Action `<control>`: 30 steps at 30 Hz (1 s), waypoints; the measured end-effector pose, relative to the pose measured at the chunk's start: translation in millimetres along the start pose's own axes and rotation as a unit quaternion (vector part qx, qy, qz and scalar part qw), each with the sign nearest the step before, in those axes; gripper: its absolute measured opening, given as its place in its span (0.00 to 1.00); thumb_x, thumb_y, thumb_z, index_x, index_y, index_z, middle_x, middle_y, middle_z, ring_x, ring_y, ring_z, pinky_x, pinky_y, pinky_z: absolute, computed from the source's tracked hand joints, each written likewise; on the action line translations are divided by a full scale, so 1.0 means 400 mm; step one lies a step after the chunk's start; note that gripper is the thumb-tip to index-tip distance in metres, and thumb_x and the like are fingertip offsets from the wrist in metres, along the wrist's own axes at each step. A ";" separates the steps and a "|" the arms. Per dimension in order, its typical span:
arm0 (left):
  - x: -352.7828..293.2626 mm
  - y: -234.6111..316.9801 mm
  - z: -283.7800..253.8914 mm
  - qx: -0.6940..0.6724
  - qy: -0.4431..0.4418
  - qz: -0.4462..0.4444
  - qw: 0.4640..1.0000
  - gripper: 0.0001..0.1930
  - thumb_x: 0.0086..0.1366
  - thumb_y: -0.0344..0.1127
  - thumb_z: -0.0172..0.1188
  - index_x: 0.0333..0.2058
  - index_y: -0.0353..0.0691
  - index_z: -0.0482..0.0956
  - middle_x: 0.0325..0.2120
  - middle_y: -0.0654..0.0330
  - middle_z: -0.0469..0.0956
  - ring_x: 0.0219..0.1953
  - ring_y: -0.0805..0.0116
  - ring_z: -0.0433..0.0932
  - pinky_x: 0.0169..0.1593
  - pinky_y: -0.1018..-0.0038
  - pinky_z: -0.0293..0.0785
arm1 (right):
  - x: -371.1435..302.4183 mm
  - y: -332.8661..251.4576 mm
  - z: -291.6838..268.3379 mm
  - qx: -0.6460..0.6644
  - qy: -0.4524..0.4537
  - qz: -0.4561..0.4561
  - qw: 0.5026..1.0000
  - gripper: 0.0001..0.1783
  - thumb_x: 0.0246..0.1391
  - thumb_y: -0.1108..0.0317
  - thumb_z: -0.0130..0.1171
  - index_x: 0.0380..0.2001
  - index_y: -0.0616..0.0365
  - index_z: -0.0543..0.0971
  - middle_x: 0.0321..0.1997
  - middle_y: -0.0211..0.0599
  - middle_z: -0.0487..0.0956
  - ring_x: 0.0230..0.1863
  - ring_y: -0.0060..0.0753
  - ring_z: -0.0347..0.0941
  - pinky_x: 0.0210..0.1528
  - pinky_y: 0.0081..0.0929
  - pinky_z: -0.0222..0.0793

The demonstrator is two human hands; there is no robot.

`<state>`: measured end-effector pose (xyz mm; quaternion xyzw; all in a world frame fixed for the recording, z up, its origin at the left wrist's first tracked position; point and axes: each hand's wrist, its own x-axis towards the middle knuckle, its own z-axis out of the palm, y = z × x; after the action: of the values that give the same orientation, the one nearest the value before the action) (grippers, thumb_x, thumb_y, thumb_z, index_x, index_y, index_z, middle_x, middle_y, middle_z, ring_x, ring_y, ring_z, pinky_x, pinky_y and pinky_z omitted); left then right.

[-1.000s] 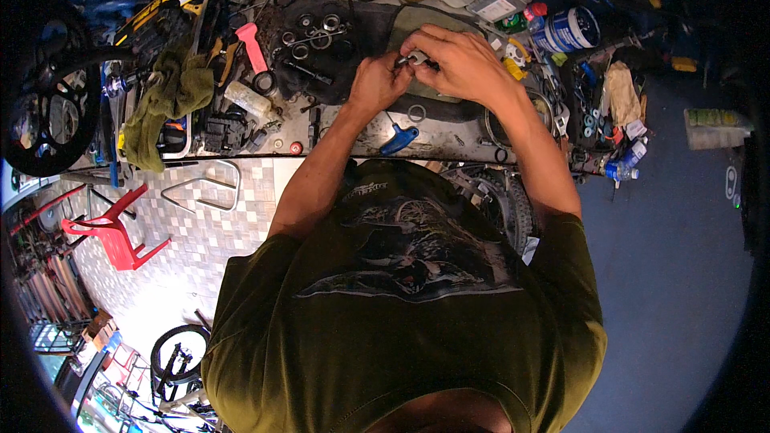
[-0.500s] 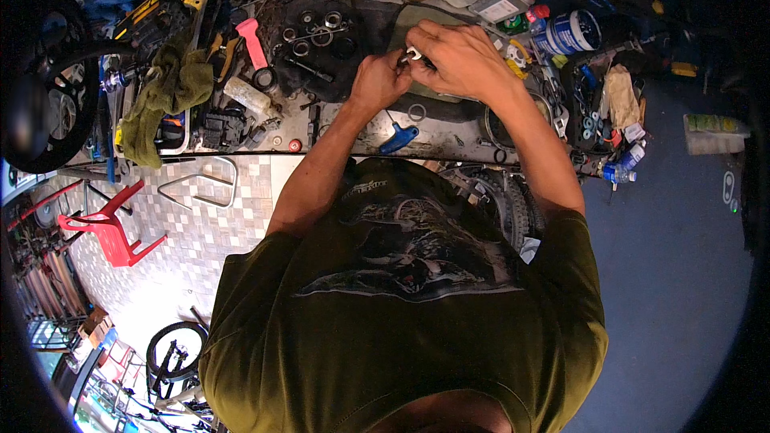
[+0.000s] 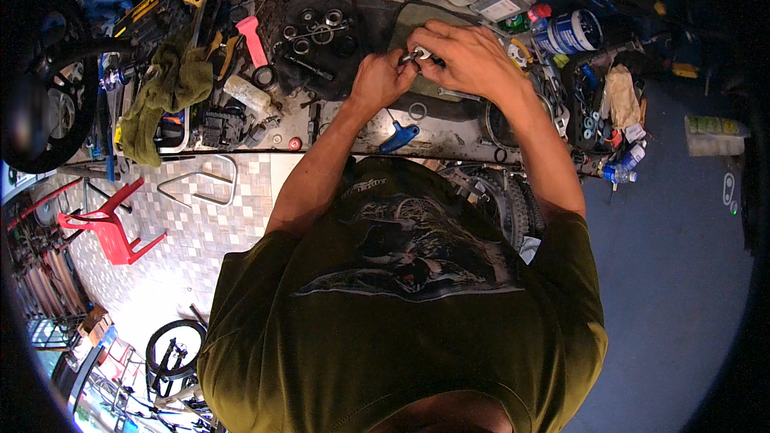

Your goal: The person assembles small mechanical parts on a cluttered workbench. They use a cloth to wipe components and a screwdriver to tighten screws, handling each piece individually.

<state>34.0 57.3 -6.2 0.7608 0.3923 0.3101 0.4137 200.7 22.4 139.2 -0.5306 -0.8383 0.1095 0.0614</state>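
Observation:
Over the bench my two hands meet. My left hand (image 3: 380, 80) is closed, its thumb and fingers pinching a small dark metal part (image 3: 407, 58) that is mostly hidden. In my right hand (image 3: 465, 60), fingers curl round an open-end wrench (image 3: 422, 54); its silver jaw shows between the hands, against the small part, and the handle is covered by my palm. Beneath them lies a grey-green mat (image 3: 407, 18). A blue-handled hex key (image 3: 399, 138) and a metal ring (image 3: 417, 111) rest on the bench nearer to me.
To the left are a black mat of rings and bearings (image 3: 321, 24), a pink-handled tool (image 3: 253, 40), a green rag (image 3: 172, 88) and a clear bottle (image 3: 247, 95). At right stand a grey jug (image 3: 504, 2) and a blue-and-white tub (image 3: 568, 34). A red chair (image 3: 112, 224) stands behind, left.
My right hand has turned slightly, and more of the wrench's jaw shows between my hands. My left hand keeps its pinch in nearly the same place.

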 end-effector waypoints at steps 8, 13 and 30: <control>0.000 -0.018 0.008 -0.007 0.011 0.028 1.000 0.13 0.59 0.37 0.60 0.35 0.31 0.78 0.18 0.43 0.75 0.23 0.44 0.79 0.28 0.60 0.74 | 0.003 0.003 0.001 -0.008 0.002 -0.003 1.000 0.16 0.52 0.58 0.60 0.43 0.49 0.74 0.40 0.38 0.77 0.41 0.52 0.78 0.38 0.51 0.73; -0.001 -0.014 0.007 0.002 0.006 0.021 1.000 0.13 0.59 0.37 0.60 0.36 0.31 0.79 0.18 0.44 0.75 0.24 0.44 0.79 0.29 0.60 0.75 | 0.004 0.000 -0.001 0.002 -0.003 -0.005 1.000 0.17 0.51 0.58 0.60 0.43 0.50 0.74 0.40 0.38 0.77 0.40 0.52 0.78 0.38 0.51 0.73; 0.000 -0.013 0.006 -0.010 0.007 0.014 1.000 0.13 0.58 0.38 0.61 0.31 0.30 0.77 0.18 0.43 0.75 0.26 0.41 0.80 0.29 0.57 0.75 | 0.002 0.001 0.003 0.002 0.009 -0.006 1.000 0.15 0.52 0.58 0.58 0.42 0.49 0.74 0.39 0.37 0.77 0.40 0.52 0.78 0.37 0.51 0.73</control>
<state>34.1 58.4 -11.9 0.7597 0.3816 0.3248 0.4144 200.6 23.1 138.1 -0.5264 -0.8407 0.1055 0.0708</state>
